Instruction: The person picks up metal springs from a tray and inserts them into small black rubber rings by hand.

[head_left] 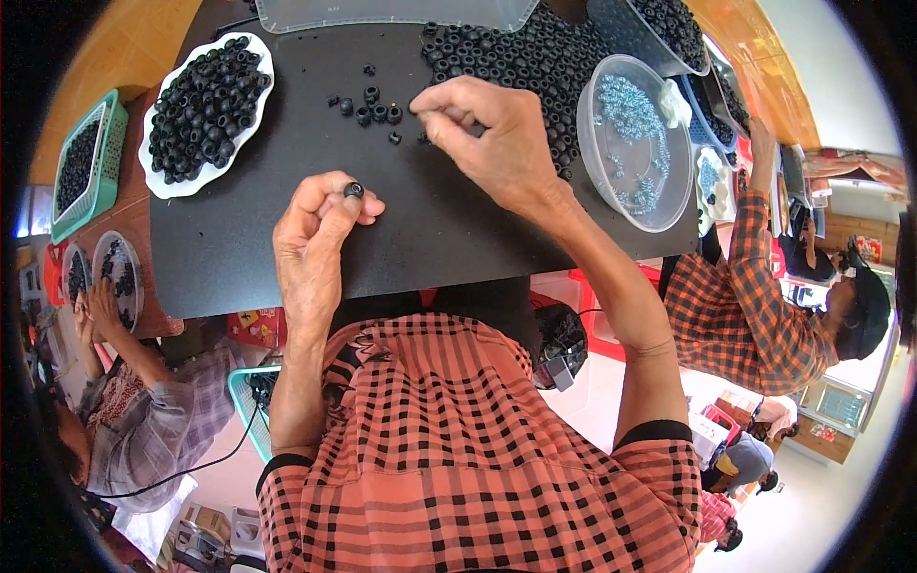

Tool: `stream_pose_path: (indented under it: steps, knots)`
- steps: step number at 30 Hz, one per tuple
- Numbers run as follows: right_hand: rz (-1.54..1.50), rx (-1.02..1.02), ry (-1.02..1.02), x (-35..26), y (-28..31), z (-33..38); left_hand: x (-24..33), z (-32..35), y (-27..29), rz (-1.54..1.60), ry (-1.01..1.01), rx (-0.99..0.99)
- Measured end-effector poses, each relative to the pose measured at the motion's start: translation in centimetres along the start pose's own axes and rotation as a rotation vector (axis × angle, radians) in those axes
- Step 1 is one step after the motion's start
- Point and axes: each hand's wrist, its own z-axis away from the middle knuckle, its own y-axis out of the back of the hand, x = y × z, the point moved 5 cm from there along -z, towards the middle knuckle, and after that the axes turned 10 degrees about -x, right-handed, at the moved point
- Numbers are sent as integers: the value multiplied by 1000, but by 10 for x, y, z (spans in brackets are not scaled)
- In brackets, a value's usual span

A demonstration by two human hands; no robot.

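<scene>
My left hand (315,229) pinches a small black hollow cap (353,190) between thumb and fingertips, its open end facing up, over the front of the dark table (411,244). Farther back and to the right, the thumb and forefinger of my right hand (495,143) come together; whatever lies between them is too small to make out. Just left of those fingertips sits a loose cluster of similar black caps (371,113). A large pile of black caps (506,57) spreads behind my right hand.
A scalloped white plate (180,190) heaped with black caps stands at the left. On the right, a clear round tub (591,158) holds tiny blue pieces (630,110). A clear bin (401,11) lies at the back edge. Co-workers sit at both sides.
</scene>
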Motion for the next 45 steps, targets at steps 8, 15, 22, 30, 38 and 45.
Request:
stream_pose_path:
  steps: [8, 15, 22, 30, 38, 45]
  knots:
    - [552, -211, 233, -5, -41, -3, -2, -1, 0, -43, 5, -4]
    - [473, -144, 236, -17, -35, -3, -3, -2, 1, -56, -7, 14]
    - [-412, -265, -132, -16, -41, 10, -3, -1, 0, -77, -12, 0]
    - [-573, -313, -112, -10, -42, 17, -5, -5, -4, -7, -19, -4]
    - [-633, -259, -206, -11, -35, 20, -7, -6, -10, 12, -27, -70]
    - [-472, -262, -89, -14, -28, 19, -11, -7, -10, 27, -20, -81]
